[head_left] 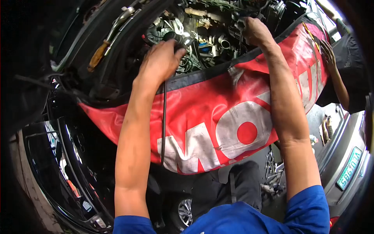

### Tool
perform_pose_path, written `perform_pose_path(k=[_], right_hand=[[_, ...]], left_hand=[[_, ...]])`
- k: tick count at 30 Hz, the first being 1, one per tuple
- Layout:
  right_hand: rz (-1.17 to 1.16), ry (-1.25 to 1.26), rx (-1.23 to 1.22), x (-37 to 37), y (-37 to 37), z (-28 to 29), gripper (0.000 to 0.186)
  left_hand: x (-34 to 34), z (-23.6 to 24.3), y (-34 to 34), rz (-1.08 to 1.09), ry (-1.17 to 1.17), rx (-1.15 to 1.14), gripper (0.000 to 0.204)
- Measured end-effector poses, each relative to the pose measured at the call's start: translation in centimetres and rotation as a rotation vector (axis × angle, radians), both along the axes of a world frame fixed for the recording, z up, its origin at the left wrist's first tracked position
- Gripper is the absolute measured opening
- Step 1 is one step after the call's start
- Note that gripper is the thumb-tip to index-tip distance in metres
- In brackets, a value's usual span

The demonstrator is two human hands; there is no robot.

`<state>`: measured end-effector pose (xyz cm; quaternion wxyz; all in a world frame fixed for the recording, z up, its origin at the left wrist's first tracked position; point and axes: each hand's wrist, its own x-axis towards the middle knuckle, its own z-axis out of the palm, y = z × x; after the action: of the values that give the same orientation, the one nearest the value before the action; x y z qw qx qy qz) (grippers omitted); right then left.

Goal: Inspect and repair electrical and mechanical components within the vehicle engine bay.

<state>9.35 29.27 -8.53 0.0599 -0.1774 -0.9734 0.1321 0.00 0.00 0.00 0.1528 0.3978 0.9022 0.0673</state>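
Both my arms reach over a red and white fender cover into an open engine bay. My left hand is closed around a dark, round-ended object, with brightly lit engine parts beside it. A black cable hangs down over the cover from beneath that hand. Further right, my right hand is curled in a fist above the engine's right side. Something dark and metallic shows at its fingertips, too small to name.
An orange-handled screwdriver and a ratchet lie on the ledge at upper left. Another person stands at right, one hand by the cover. Several tools lie on the floor. A silver car is parked at right.
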Motion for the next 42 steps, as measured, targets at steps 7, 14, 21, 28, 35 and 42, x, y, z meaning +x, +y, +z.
perform_pose_path(k=[7, 14, 21, 28, 35, 42], right_hand=[[-0.121, 0.137, -0.093, 0.6, 0.5, 0.7, 0.03], [-0.087, 0.063, -0.157, -0.7, -0.7, 4.5, 0.023], [0.316, 0.357, -0.127, -11.2, 5.9, 4.9, 0.027], [0.187, -0.001, -0.144, -12.0, 7.9, 1.5, 0.031], [0.189, -0.061, -0.167, -12.1, 7.9, 0.6, 0.035], [0.364, -0.027, -0.045, -11.9, 8.9, -1.1, 0.033]], left_hand=[[-6.1, -5.9, 2.7, 0.266, 0.149, -0.144, 0.077], [-8.3, -8.8, 1.3, 0.293, 0.238, -0.256, 0.06], [-9.8, -10.8, 1.3, 0.442, 0.331, -0.059, 0.05], [-11.1, -9.4, 1.9, 0.591, 0.007, 0.545, 0.038], [-8.5, -7.5, 4.4, 0.556, -0.127, 0.744, 0.038], [-8.1, -6.3, 3.8, 0.524, 0.104, 0.535, 0.032]])
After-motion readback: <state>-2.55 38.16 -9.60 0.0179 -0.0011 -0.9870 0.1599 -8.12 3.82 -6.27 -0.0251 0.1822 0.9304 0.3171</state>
